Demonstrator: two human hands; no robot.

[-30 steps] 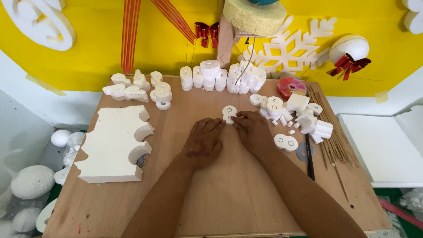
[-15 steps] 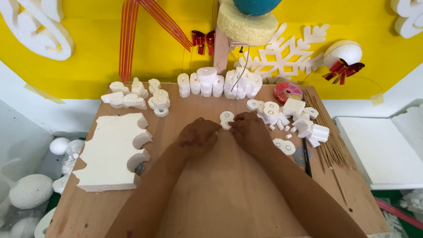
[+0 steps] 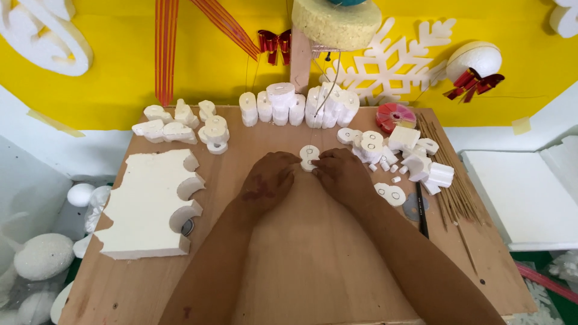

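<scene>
A small white foam figure-eight piece [image 3: 309,157] lies on the wooden board [image 3: 313,259] near its middle. My left hand [image 3: 265,182] grips it from the left with its fingertips and my right hand [image 3: 341,175] holds it from the right. A thin wire [image 3: 328,90] runs down from above to the piece. Another foam figure-eight [image 3: 390,194] lies flat to the right of my right hand.
A thick foam slab [image 3: 152,201] with cut-out notches lies at the left. Rows of cut foam pieces [image 3: 295,108] stand along the back edge. Foam offcuts [image 3: 415,157], a red round box [image 3: 394,115], thin wooden sticks [image 3: 448,180] and a black pen [image 3: 421,210] lie at the right.
Both hands stay on the foam piece with only slight shifts. The camera view has moved a little.
</scene>
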